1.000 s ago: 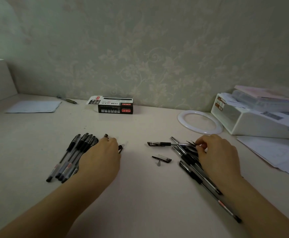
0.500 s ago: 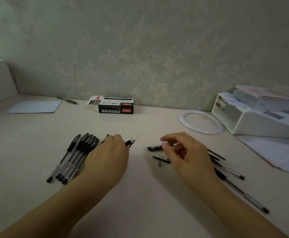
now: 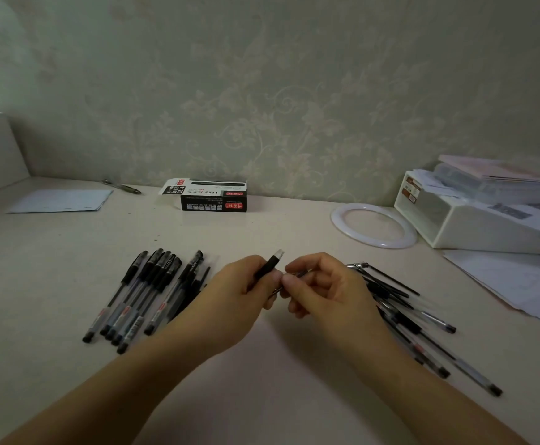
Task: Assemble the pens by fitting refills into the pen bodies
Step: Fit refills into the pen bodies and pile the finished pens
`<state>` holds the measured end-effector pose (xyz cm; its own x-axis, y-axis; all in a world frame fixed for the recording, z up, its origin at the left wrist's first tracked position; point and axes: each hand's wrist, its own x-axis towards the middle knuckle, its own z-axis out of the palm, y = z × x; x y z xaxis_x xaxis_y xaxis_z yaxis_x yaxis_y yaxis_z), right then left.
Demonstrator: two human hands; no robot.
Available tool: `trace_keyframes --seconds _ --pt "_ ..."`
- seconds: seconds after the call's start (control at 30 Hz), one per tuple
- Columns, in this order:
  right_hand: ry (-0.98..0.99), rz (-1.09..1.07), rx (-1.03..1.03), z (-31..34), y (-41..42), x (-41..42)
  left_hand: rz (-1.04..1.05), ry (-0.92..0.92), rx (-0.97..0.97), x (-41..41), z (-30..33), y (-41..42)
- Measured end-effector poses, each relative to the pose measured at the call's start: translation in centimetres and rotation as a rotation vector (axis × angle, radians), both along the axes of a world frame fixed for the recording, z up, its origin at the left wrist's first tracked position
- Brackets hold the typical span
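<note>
Two hands meet mid-desk: left hand fingers grip pen body; right hand fingers pinch refill.

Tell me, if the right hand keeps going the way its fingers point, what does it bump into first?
Probably the left hand. The right hand points its fingertips leftward, nearly touching the left hand's fingers, which hold the pen body. Depth is hard to judge here.

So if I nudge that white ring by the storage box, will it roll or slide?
The white ring lies flat on the table, so it would probably slide, not roll. Thin and hollow, it likely feels light.
</note>
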<state>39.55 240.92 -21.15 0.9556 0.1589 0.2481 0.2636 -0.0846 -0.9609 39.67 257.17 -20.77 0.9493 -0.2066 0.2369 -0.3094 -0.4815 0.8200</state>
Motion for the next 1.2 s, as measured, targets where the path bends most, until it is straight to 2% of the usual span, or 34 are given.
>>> trace_keyframes --seconds 0.1,0.27,0.5,0.6,0.77,0.83,0.9,0.97,1.07,1.2 --pt "-0.037 -0.028 -0.011 -0.1 -0.1 0.1 -0.072 0.030 -0.078 0.0 -0.2 0.1" --pt "-0.083 -0.155 0.069 0.2 -1.0 0.7 -0.051 -0.001 0.035 0.0 -0.1 0.4" --pt "-0.098 -0.252 0.109 0.1 -1.3 0.6 -0.030 0.003 0.040 -0.1 0.0 0.5" --pt "-0.163 -0.304 -0.054 0.3 -1.7 0.9 0.000 -0.024 0.031 0.0 0.0 0.7" --pt "-0.497 -0.367 -0.615 0.0 -2.5 1.0 0.051 -0.049 -0.014 0.4 0.0 0.9" --pt "-0.531 -0.406 -0.660 0.1 -2.8 1.2 0.042 -0.062 -0.050 0.3 0.0 0.7" --pt "-0.512 -0.457 -0.571 0.3 -2.9 1.4 0.034 -0.075 -0.096 0.2 0.1 0.7" --pt "-0.372 -0.477 -0.389 0.3 -3.0 1.6 0.020 -0.089 -0.096 0.3 -0.1 0.8" --pt "-0.073 -0.327 -0.014 0.6 -2.6 1.6 -0.011 -0.083 -0.031 0.4 -0.4 0.8" --pt "0.128 -0.102 0.314 0.9 -1.9 1.3 -0.059 -0.061 -0.004 0.2 -0.6 0.5"
